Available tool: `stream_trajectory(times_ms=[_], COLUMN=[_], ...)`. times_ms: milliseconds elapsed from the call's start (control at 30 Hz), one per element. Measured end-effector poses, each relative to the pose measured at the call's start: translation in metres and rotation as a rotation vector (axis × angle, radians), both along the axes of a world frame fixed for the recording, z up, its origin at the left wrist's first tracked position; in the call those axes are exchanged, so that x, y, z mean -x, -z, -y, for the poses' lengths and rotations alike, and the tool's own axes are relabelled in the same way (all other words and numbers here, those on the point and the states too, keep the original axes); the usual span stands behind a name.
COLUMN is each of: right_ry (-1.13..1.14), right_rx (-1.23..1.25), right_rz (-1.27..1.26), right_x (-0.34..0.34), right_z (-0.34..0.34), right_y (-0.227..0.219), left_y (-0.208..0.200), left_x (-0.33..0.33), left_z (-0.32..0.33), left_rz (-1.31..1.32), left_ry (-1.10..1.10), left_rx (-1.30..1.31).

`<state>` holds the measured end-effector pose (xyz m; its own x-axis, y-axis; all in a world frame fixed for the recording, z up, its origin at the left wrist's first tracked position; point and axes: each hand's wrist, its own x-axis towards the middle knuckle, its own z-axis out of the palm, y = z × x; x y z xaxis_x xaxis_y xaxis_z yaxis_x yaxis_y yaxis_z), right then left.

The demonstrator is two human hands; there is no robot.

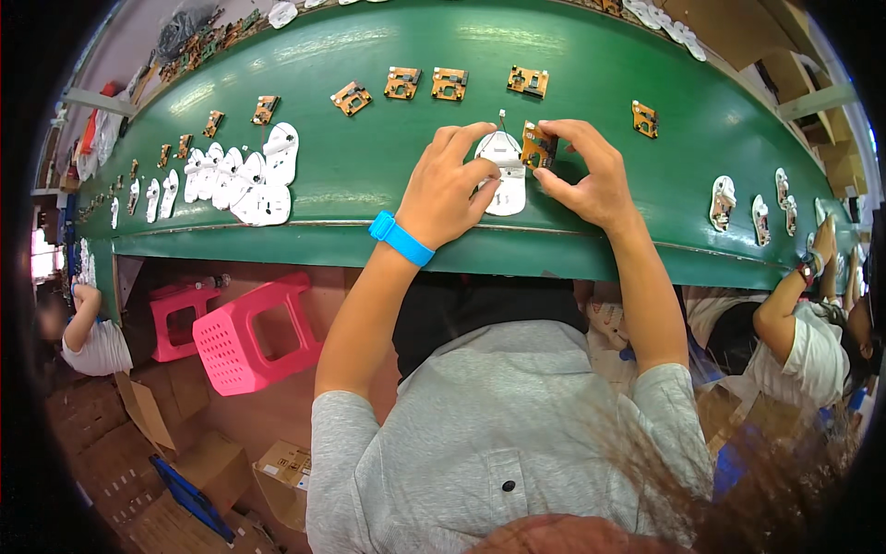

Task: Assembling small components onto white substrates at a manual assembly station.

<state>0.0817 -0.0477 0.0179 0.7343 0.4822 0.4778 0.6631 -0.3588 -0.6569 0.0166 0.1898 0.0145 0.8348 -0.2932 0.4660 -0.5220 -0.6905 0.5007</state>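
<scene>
In front of me a white rounded plastic shell lies on the green table, its inner side up, with a thin wire and small white connector rising at its top. My left hand grips the shell's left edge, fingers curled round it. On the other side, my right hand pinches an orange-brown circuit board between thumb and fingers. The board is tilted up beside the shell's right edge; whether the two touch I cannot tell. A blue band circles my left wrist.
Several circuit boards lie in a row across the green table. White shells overlap in a pile at left; shells with boards in them lie at right. Pink stools and cartons stand below. Co-workers sit on both sides.
</scene>
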Motion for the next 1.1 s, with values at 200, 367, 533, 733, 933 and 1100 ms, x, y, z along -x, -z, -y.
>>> stream_trajectory(times_ms=[200, 367, 533, 733, 933, 1100], right_ry=[-0.004, -0.011, -0.013, -0.004, -0.013, -0.115], right_rx=[-0.014, -0.017, -0.018, -0.004, -0.001, 0.047], right_rz=[0.007, 0.014, 0.014, 0.02, 0.014, 0.015], right_x=[0.002, 0.003, 0.002, 0.003, 0.004, 0.02], right_z=[-0.004, -0.007, -0.009, -0.011, -0.014, -0.013], right_y=[-0.004, -0.006, -0.002, -0.002, -0.004, -0.014], left_y=[0.001, 0.001, 0.004, 0.006, 0.003, 0.001], left_x=[0.003, 0.008, 0.008, 0.008, 0.012, 0.026], left_z=[0.0, -0.004, -0.005, -0.006, -0.009, -0.022], left_rz=[-0.015, -0.011, -0.005, 0.006, -0.003, 0.014], left_ry=[-0.003, -0.019, -0.016, -0.017, -0.042, -0.117], left_rx=[0.025, 0.023, 0.019, 0.014, 0.081, 0.137])
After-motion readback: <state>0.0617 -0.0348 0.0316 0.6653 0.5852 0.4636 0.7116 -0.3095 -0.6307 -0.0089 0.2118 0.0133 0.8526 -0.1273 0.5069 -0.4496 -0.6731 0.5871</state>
